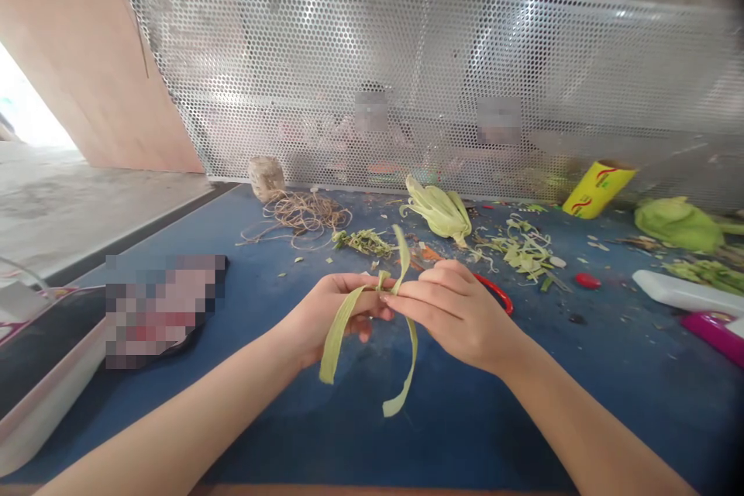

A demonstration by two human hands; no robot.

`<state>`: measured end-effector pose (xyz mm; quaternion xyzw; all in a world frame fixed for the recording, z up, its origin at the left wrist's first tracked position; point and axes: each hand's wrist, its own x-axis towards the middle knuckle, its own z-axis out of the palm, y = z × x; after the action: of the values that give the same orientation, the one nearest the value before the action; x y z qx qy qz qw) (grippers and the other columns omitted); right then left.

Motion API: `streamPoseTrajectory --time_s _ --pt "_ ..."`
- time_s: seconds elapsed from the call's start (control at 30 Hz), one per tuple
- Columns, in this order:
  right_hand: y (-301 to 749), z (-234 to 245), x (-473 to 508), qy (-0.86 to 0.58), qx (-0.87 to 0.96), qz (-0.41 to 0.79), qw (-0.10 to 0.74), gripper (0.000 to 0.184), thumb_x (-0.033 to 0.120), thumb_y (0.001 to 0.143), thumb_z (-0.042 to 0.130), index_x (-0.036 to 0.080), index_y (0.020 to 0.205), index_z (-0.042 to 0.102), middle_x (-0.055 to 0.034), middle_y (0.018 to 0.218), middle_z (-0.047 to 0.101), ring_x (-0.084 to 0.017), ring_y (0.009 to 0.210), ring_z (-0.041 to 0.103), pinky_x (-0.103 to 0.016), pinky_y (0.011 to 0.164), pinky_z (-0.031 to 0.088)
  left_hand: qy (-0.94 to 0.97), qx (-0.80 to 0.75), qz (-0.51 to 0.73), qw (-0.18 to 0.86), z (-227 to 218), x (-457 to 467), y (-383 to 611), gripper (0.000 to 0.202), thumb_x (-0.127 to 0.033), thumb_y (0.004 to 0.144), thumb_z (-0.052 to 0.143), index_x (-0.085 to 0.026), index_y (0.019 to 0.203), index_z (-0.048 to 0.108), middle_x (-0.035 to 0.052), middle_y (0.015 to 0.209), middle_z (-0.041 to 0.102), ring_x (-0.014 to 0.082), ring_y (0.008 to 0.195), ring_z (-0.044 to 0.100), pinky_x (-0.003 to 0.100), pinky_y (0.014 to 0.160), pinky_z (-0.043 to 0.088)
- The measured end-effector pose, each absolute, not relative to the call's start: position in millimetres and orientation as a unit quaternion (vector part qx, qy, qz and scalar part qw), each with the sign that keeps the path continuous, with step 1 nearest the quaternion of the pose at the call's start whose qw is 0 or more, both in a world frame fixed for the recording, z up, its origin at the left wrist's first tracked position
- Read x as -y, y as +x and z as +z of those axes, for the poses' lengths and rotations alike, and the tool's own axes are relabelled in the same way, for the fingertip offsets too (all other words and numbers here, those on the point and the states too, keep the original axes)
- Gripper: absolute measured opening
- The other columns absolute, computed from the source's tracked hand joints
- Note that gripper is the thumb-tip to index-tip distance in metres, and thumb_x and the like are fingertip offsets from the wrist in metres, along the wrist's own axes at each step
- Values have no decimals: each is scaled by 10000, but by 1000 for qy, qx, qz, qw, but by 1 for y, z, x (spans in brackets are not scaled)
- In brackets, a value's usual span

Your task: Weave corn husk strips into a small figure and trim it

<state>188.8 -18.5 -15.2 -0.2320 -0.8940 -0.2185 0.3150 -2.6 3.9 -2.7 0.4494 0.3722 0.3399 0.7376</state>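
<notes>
Pale green strips of corn husk [340,335] cross between my two hands above the blue table. My left hand [331,310] is closed on them, with one strip hanging over its fingers. My right hand [456,310] pinches the strips close to the left fingertips, where they seem to be knotted or crossed. One end stands up between the hands and another dangles below. How the strips join is partly hidden by the fingers. A red curved handle [498,294], maybe of scissors, shows behind my right hand.
A husk-covered corn ear [439,211] lies behind my hands. Brown twine [305,213] and husk scraps [523,252] are scattered around. On the right are a yellow roll [598,190] and a white-handled tool [680,292]. A perforated metal screen [407,77] borders the table's back.
</notes>
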Motion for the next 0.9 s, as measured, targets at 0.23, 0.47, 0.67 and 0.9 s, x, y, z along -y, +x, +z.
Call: streamPoseTrajectory --time_s 0.23,0.47,0.67,0.9 --pt "186 -14 28 -244 864 -252 361 175 178 785 598 261 936 624 -30 957 640 -161 858 531 -341 807 440 538 -380 309 685 -2 0 -1 75 -148 679 655 -134 730 710 -9 552 630 47 350 473 156 343 405" --pt "180 -2 27 -178 913 -209 302 167 129 851 469 154 958 595 -79 1019 654 -184 1032 536 -362 921 416 635 -401 262 606 4 7 0 125 -93 635 601 -146 531 645 -38 417 574 109 342 525 184 337 412" --pt "183 -8 16 -258 906 -25 336 236 217 902 385 163 1080 530 -59 901 632 -162 889 543 -347 850 402 636 -390 224 627 2 11 4 146 -264 644 672 -131 692 711 9 562 642 103 357 525 196 339 433" --pt "180 -1 18 -347 881 68 313 165 273 880 442 204 889 592 -19 729 584 -157 750 510 -317 754 395 638 -387 199 635 3 12 5 101 -223 654 646 -138 609 679 1 555 636 105 401 544 187 378 457"
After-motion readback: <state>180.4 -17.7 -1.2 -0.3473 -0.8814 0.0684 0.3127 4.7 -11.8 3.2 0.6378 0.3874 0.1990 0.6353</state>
